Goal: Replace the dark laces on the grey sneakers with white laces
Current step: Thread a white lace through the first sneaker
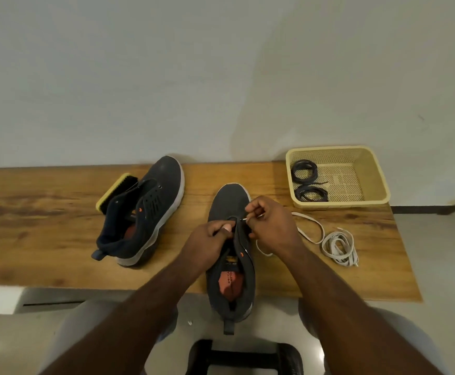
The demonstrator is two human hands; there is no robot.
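A grey sneaker point(230, 201) without laces lies toe-away in front of me, its heel past the table's front edge. My left hand point(210, 239) grips its tongue and eyelet flap. My right hand point(271, 223) pinches the tip of a white lace point(311, 226) at a front eyelet. The lace trails right across the table. A second white lace point(340, 249) lies coiled further right. The other grey sneaker point(150, 207) lies tilted on its side to the left, also unlaced. Two coiled dark laces point(306, 182) sit in the basket.
A cream plastic basket point(356, 180) stands at the table's back right. A yellow-backed shoe brush point(116, 194) lies behind the left sneaker. The wooden table point(45, 226) runs along a white wall. My knees and a dark stool show below the table edge.
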